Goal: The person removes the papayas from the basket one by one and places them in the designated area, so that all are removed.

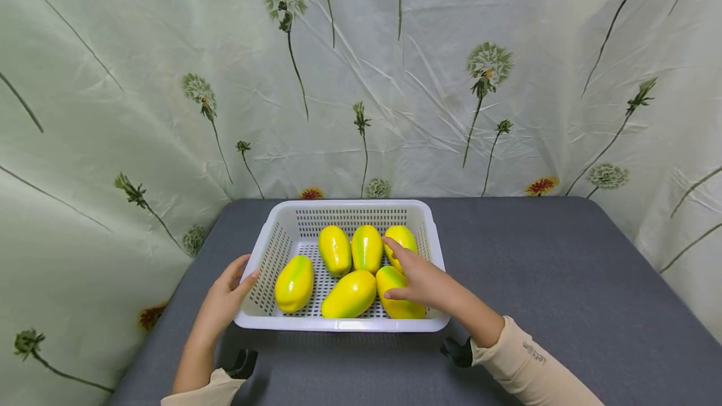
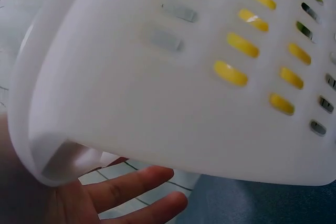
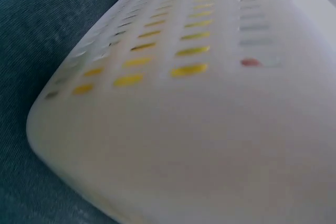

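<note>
Pale cloth [image 1: 423,99] printed with dandelions hangs behind a dark grey table [image 1: 536,268], on which a white slotted basket [image 1: 338,326] sits. Six fruits [image 1: 348,295] lie inside the basket, smooth, glossy and bright yellow, some washed with green: three along its back, three nearer its front rim. From where I stand, the right hand [image 1: 420,277] covers part of the back-right fruit [image 1: 402,235] and part of the front-right fruit [image 1: 397,309]; whether it touches either, I can't tell. Seen from the right wrist, the basket's wall looks blurred, the fruit showing only as yellow slivers through it. That hand reaches over the basket's right rim, thumb and fingers spread apart. At the basket's left rim, the left hand [image 1: 224,296] has loosely parted fingers; how firmly it touches, I can't make out. Beige sleeves [image 1: 536,362] cover the forearms nearer than the basket, partly cut off.
</note>
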`<state>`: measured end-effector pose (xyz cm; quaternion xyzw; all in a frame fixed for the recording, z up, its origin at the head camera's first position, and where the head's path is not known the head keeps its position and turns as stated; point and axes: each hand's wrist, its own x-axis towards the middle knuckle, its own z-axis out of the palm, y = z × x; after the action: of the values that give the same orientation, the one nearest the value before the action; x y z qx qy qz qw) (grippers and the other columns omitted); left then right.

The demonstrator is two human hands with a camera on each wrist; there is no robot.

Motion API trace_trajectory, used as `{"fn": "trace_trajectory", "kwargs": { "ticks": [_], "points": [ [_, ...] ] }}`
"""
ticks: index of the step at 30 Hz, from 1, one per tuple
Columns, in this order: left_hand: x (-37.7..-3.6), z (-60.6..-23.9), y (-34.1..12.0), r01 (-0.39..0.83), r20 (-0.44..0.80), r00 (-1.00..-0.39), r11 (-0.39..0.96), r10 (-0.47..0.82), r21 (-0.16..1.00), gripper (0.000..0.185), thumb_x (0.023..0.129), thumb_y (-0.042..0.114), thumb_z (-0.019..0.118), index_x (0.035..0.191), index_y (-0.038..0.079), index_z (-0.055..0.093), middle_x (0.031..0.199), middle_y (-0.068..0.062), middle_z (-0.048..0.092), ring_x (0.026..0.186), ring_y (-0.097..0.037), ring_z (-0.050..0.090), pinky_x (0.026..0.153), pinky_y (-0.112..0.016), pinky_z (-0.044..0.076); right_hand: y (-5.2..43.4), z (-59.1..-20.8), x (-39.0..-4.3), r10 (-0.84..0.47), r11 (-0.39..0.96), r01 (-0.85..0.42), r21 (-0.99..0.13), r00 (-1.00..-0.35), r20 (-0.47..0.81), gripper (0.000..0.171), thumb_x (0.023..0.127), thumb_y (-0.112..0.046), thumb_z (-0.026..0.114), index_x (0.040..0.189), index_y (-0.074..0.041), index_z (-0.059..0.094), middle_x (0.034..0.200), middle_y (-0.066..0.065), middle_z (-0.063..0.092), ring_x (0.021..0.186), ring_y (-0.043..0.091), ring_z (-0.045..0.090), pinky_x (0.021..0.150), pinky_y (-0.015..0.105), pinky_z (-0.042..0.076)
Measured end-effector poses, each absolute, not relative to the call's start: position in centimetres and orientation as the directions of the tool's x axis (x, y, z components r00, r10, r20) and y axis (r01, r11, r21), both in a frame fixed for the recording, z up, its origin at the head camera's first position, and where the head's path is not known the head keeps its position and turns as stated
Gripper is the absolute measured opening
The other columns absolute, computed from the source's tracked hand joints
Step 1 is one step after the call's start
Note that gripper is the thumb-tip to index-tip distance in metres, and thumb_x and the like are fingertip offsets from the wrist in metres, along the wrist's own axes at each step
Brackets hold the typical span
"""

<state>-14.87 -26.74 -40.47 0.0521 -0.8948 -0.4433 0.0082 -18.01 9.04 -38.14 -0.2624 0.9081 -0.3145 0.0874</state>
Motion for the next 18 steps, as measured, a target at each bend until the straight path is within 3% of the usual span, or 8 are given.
{"fn": "trace_trajectory", "kwargs": {
  "ticks": [12, 18],
  "points": [
    [-14.9, -40.5, -26.3, -0.080, -0.024, -0.993, 0.511, -0.115, 0.856, 0.054, 0.092, 0.031, 0.050, 0.137, 0.009, 0.030, 0.120, -0.028, 0.047, 0.091, -0.034, 0.058, 0.063, -0.039, 0.051, 7.8, -38.6, -18.0, -0.485, 0.783, -0.356, -0.511, -0.863, -0.142, 0.092, 0.066, -0.018, 0.080, 0.138, -0.003, 0.026, 0.121, 0.019, 0.050, 0.104, 0.028, 0.051, 0.085, 0.042, 0.042],
    [-14.9, -40.8, -26.4, -0.074, -0.015, -0.992, 0.488, -0.122, 0.870, 0.052, 0.093, 0.029, 0.050, 0.137, 0.009, 0.031, 0.121, -0.028, 0.047, 0.091, -0.034, 0.059, 0.063, -0.040, 0.052, 7.8, -38.5, -17.9, -0.479, 0.771, -0.353, -0.530, -0.870, -0.118, 0.080, 0.065, -0.016, 0.080, 0.132, -0.002, 0.038, 0.118, 0.014, 0.052, 0.097, 0.023, 0.051, 0.082, 0.040, 0.042]
  ]
}}
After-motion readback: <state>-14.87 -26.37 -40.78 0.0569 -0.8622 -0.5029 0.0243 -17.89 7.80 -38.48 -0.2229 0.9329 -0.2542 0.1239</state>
